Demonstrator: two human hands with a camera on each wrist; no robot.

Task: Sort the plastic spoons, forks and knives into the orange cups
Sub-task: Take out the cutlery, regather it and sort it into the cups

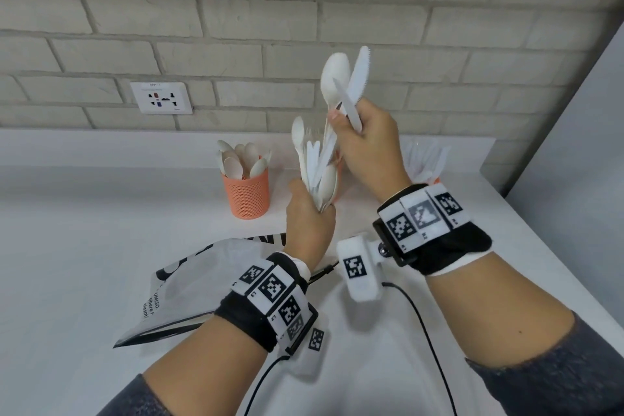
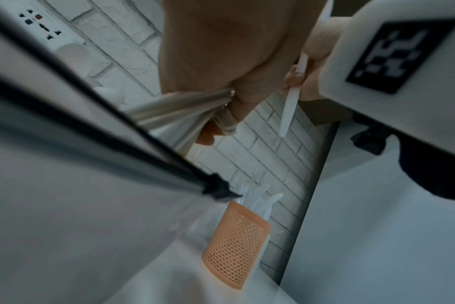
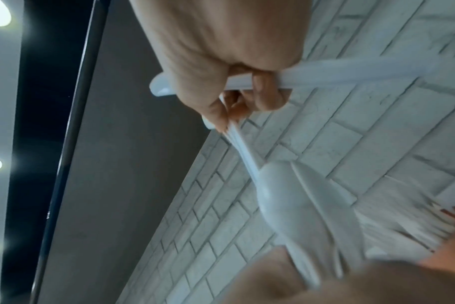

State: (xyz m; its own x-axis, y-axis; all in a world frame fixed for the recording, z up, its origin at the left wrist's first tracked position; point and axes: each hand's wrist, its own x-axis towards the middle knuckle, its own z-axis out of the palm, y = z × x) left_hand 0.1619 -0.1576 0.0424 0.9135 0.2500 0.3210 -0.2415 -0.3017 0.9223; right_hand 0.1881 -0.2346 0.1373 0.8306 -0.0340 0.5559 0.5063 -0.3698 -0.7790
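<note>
My left hand [image 1: 309,223] grips a mixed bundle of white plastic cutlery [image 1: 317,169] by the handles, held upright over the counter. Above it, my right hand [image 1: 363,142] holds a spoon [image 1: 336,78] and two knives [image 1: 360,73] pulled up from the bundle. In the right wrist view its fingers [image 3: 265,92] curl round a knife handle [image 3: 351,72] and pinch the spoon [image 3: 286,195]. An orange mesh cup [image 1: 248,194] at the left holds spoons. A second orange cup [image 1: 339,162] is mostly hidden behind the bundle. A third cup [image 2: 237,244] holds white cutlery.
A crumpled white and black plastic bag [image 1: 209,280] lies on the white counter [image 1: 84,246] under my left wrist. A wall socket [image 1: 161,98] sits on the brick wall behind. Black cables [image 1: 422,324] trail from the wrist cameras. The counter ends at the right edge [image 1: 540,246].
</note>
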